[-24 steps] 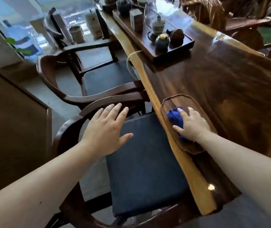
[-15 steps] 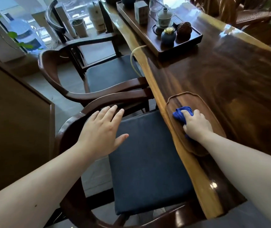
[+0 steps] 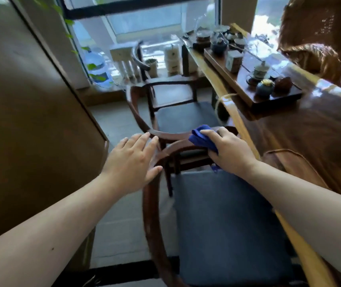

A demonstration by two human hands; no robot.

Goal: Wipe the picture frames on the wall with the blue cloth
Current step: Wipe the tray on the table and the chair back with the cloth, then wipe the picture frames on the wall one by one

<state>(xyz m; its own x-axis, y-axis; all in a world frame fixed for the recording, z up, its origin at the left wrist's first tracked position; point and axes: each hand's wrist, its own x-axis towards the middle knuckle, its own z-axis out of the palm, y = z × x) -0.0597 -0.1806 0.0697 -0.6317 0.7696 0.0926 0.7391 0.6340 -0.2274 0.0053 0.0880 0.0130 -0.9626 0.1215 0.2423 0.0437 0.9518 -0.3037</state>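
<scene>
Gripping the blue cloth (image 3: pixel 203 139), the right hand (image 3: pixel 229 151) is closed around a bunched wad of it, fingers curled over the top and thumb underneath, so that a folded lobe sticks out ahead of the knuckles and a small tail hangs below the palm. That wad sits over the curved wooden backrest of the nearest armchair (image 3: pixel 177 146), though whether it touches the wood cannot be told. Below and behind both hands lies that chair's dark seat cushion (image 3: pixel 227 224).

The left hand (image 3: pixel 133 162), off to the side of the right, is open and empty, fingers spread flat, hovering over the chair's arm rail with nothing in its grasp.

Judging by how it crumples, the cloth is light, soft and limp; it should not slip from a fist, but a loose corner could drag or catch. Taking it as a folded pad under flat fingers, rather than as a ball, would probably give a broader wiping face for the glass and edges of a frame.

Just right of the cloth hand runs the long glossy wooden surface (image 3: pixel 320 141). Farther ahead stands a second armchair (image 3: pixel 175 112), and beyond the right hand a tea tray (image 3: pixel 268 100) with small pots and cups. No picture frames are in view; the brown panel (image 3: pixel 20 100) left of the open hand is blank.
</scene>
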